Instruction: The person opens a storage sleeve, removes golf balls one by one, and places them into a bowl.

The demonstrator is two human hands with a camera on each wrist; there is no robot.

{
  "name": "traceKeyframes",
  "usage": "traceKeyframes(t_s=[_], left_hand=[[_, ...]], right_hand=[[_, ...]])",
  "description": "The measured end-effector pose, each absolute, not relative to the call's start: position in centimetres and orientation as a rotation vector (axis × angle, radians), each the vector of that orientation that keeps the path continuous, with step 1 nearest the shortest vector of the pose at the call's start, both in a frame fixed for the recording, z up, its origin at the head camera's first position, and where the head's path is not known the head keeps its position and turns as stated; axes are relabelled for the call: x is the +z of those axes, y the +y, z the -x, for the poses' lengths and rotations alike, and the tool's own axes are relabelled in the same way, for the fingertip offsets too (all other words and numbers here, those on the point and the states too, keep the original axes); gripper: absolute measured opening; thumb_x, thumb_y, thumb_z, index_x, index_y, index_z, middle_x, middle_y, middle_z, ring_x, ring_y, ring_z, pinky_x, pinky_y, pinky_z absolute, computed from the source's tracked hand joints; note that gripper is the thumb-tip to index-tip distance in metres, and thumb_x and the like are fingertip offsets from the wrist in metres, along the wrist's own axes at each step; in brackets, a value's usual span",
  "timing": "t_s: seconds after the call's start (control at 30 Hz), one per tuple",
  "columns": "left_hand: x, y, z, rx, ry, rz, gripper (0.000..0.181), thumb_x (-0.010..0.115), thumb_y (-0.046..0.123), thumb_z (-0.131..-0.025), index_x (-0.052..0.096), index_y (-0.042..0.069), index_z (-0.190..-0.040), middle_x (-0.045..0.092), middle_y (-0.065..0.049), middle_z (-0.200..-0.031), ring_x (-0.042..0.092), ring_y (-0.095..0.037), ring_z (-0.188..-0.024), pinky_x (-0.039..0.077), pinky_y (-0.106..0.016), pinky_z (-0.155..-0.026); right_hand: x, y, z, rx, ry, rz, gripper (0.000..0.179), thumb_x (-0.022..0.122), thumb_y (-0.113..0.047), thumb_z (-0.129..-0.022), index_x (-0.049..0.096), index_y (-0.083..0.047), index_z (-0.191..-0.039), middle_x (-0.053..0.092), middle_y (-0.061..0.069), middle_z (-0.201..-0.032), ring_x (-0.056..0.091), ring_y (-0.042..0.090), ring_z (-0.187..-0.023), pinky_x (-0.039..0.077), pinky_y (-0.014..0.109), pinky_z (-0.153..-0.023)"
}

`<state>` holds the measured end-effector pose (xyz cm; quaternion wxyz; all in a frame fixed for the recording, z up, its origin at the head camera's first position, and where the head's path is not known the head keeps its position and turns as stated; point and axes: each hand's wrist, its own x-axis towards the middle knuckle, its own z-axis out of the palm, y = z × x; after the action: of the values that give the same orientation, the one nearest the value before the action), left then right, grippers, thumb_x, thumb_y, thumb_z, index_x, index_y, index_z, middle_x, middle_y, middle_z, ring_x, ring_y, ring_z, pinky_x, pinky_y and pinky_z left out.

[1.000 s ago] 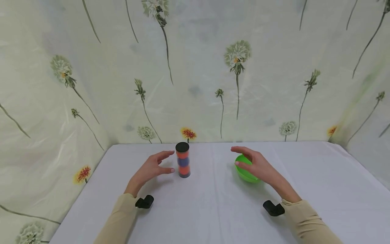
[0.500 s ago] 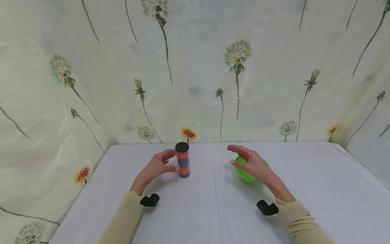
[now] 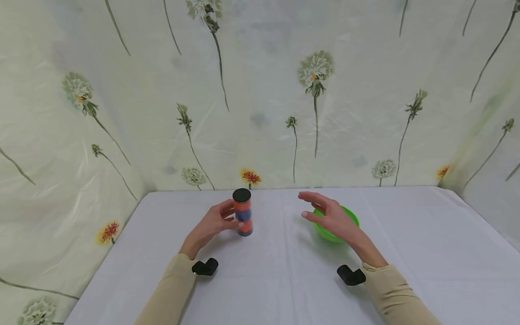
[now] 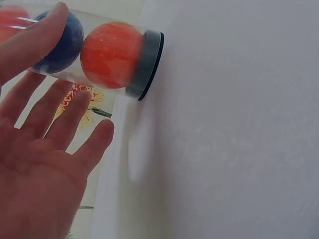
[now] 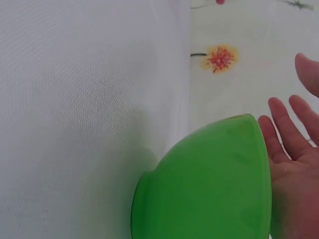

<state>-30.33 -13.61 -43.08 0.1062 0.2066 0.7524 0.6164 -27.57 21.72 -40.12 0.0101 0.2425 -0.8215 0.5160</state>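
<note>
I have a flowered curtain (image 3: 268,90) bounding the white-covered table (image 3: 276,289) on three sides. The right hand (image 3: 333,219), spread wide, is above the green bowl (image 5: 214,184). Left of the bowl, the left hand (image 3: 209,223) brackets the upright clear tube (image 3: 243,215) of orange and blue balls (image 4: 112,55); I cannot tell whether it grips.

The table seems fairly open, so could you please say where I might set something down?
The table is bare between the tube and right hand, between left sleeve and right sleeve, and right of the bowl. It is crowded around the left hand and tube, and around the right hand and bowl.
</note>
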Motion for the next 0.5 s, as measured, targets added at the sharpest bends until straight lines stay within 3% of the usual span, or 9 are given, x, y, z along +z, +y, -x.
traceKeyframes(t_s=[0.5], left_hand=[[-44.03,-13.09,30.25,1.830,2.142,-0.493,0.068,0.076,0.011,-0.085,0.048,0.020,-0.146,0.059,-0.010,-0.133,0.050,-0.028,-0.128,0.039,-0.047,-0.104]], right_hand=[[-40.12,20.91,27.63,1.622,-2.535,-0.788,0.053,0.069,-0.015,-0.093,0.049,-0.003,-0.141,0.053,0.008,-0.140,0.047,0.025,-0.131,0.031,0.044,-0.110]])
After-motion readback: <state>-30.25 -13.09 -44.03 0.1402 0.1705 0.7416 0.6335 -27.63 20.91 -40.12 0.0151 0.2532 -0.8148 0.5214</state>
